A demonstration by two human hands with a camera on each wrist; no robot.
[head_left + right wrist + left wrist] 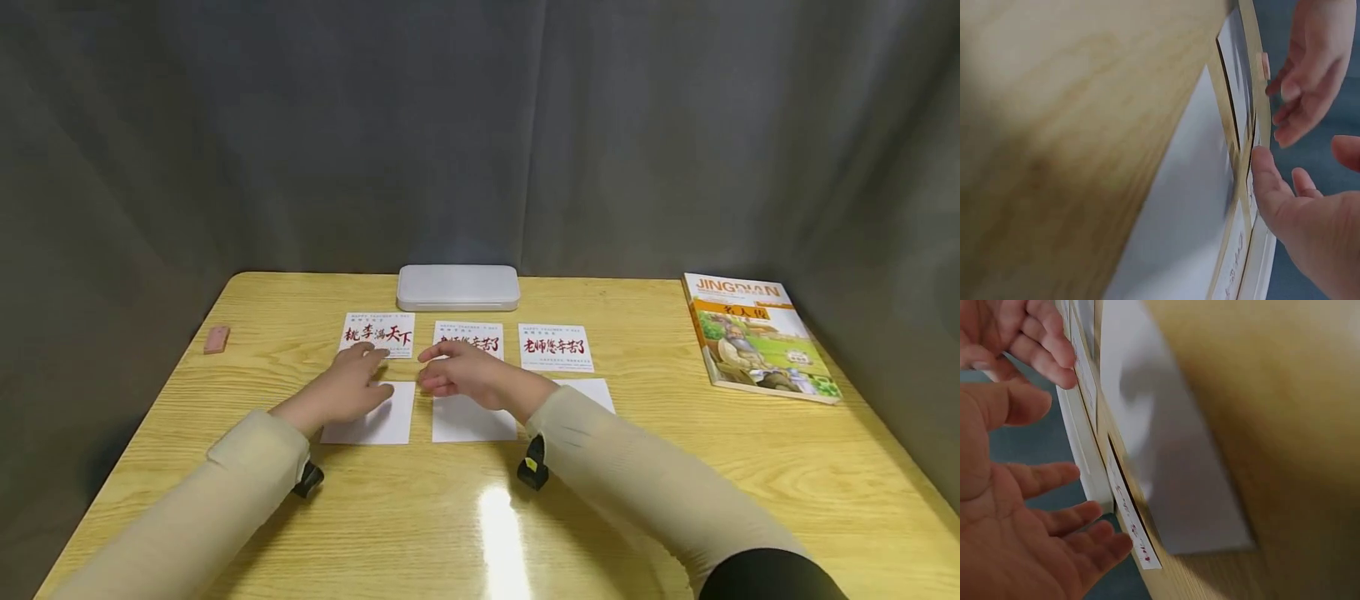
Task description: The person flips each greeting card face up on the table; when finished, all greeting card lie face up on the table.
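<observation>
Paper cards, six, in two rows near the middle of the desk [675,467].

Head view. Back row: three printed cards with red characters, left [378,333], middle [480,335], right [556,347]. Front row: three blank white cards, left [378,421], middle [468,421], and right [592,390], the last half hidden by the right sleeve. Left hand [348,390] hovers over or rests on the left blank card, fingertips at the front edge of the left printed card; fingers relaxed, holding nothing. Right hand [465,379] lies over the gap between the middle printed and middle blank cards, fingers loosely curled, nothing gripped. White case [457,287] at the back edge; pink eraser [216,339] by the left edge; book [757,335] near the right edge.

Left wrist view. Left hand [1016,512] open, palm facing the cards; blank card [1172,462] lies flat on the wood, printed card [1132,525] beside it. Right hand's fingers [1041,356] show at top left.

Right wrist view. Right hand [1297,206] open, one fingertip near a card edge; contact cannot be told. Blank card [1179,212] lies flat.

Handling, judged: the cards are light, thin, fairly stiff, and likely to slip on the glossy desk. Flat-lying edges give little purchase; best slide one to the desk edge or lift a corner with a nail, then pinch by opposite edges. Creases easily.
</observation>
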